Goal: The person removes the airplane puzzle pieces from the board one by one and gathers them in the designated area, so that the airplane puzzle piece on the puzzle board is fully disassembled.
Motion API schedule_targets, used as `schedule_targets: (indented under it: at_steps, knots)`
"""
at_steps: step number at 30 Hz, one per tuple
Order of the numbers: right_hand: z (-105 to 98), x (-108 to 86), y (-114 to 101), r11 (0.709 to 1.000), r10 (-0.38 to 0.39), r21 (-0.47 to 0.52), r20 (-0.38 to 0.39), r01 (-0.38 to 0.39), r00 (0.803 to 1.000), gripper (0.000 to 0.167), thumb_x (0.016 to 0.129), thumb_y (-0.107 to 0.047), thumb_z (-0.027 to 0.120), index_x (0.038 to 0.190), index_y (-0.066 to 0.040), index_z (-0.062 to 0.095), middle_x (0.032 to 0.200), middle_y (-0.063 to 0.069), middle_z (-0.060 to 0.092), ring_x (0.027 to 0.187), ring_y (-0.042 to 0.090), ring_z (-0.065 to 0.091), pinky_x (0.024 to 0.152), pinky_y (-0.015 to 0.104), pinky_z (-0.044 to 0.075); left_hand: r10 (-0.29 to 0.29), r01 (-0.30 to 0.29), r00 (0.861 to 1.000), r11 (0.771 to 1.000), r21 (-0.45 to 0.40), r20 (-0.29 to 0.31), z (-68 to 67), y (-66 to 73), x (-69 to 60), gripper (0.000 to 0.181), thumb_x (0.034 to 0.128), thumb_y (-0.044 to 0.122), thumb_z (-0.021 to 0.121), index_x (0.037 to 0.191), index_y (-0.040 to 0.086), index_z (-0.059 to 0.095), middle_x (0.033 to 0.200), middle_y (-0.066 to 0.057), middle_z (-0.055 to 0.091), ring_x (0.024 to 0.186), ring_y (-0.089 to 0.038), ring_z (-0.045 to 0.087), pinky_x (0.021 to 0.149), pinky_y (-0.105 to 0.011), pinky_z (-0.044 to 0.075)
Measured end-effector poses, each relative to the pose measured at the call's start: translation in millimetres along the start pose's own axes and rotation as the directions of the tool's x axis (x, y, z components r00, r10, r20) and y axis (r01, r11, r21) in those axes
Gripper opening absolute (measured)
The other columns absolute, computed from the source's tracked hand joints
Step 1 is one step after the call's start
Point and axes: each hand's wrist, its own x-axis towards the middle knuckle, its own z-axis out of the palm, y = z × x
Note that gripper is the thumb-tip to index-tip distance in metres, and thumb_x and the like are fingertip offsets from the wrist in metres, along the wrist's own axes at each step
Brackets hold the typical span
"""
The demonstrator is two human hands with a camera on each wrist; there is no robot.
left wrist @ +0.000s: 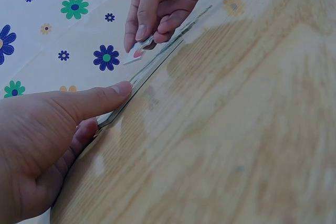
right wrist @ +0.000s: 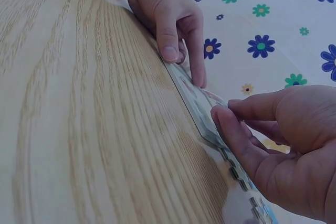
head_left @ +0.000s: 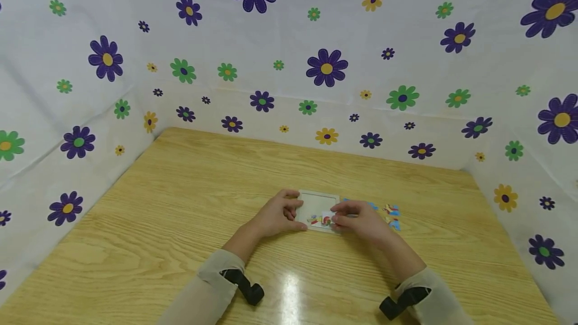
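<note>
A shallow pale puzzle tray [head_left: 318, 200] lies on the wooden table in front of the person. Its left side is held by the left hand [head_left: 272, 217], thumb along the near edge and fingers at the left edge; the thumb also shows on the rim in the left wrist view. Between thumb and fingertips, the right hand [head_left: 367, 223] pinches a puzzle piece [head_left: 326, 218] with a red patch, over the tray's near right part. A colourful piece [head_left: 313, 220] sits in the tray's near part. In the right wrist view the right fingers mostly hide the pinched piece.
Several loose blue, red and yellow puzzle pieces [head_left: 392, 209] lie right of the tray, partly behind the right hand. White flower-print cloth [head_left: 289, 99] encloses the table [head_left: 217, 174] at the back and both sides. Black straps [head_left: 244, 285] circle the wrists.
</note>
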Motion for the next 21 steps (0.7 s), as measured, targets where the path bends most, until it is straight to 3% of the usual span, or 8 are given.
schedule_targets:
  at_steps: [11, 21]
  knots:
    - [-13, -11.8, 6, 0.999, 0.022, -0.041, -0.037, -0.023, 0.999, 0.029, 0.096, -0.01, 0.066, 0.119, 0.008, 0.063, 0.106, 0.017, 0.067, 0.085, 0.016, 0.071, 0.077, 0.027, 0.06, -0.01, 0.01, 1.0, 1.0, 0.01, 0.004, 0.2, 2.8, -1.2, 0.071, 0.0786, 0.019, 0.087, 0.14, 0.0, 0.056, 0.146, -0.006, 0.045, 0.086, -0.011, 0.052, 0.073, -0.018, 0.047]
    - [-22, -22.3, 13, 0.999, 0.023, -0.035, -0.037, -0.025, 0.999, 0.025, 0.096, -0.01, 0.067, 0.111, 0.01, 0.062, 0.094, 0.013, 0.066, 0.08, 0.016, 0.071, 0.073, 0.028, 0.061, -0.005, 0.005, 1.0, 1.0, 0.015, 0.003, -0.9, 2.8, -1.3, 0.07, 0.0787, 0.02, 0.087, 0.139, -0.001, 0.057, 0.149, -0.007, 0.043, 0.087, -0.012, 0.052, 0.074, -0.018, 0.046]
